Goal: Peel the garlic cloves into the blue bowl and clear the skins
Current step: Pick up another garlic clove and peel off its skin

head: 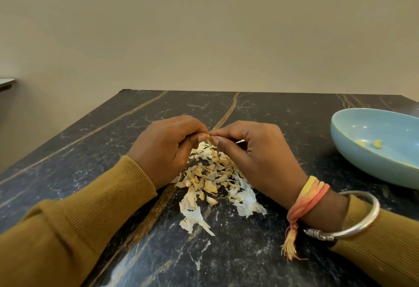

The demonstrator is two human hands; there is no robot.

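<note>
**On the desk [90,150], the peeling is only partly done**

Over the middle of the desk, both hands meet above a heap of skins [213,180]. The left hand [167,148] and the right hand [251,153] each pinch one small garlic clove [209,139] between thumb and fingers [217,142]. The fingers are pressed close on it, tip to tip. I think the person is pulling the skin off this clove right now.

Some of the job is done. The blue bowl [362,162] sits on the right side of the desk, well apart from the hands. Two or three little yellow peeled cloves [376,143] lie inside it. The heap of dry white and tan skins says that quite a bit of peeling has been done.

Some of the job is left. The clove in the hands is not in the bowl yet. One more small clove [211,200] seems to lie near the front of the heap, and others may hide under the skins. None of the skins have been cleared away, so that whole step is yet to do.

I can see no words, names or labels on anything.
</note>
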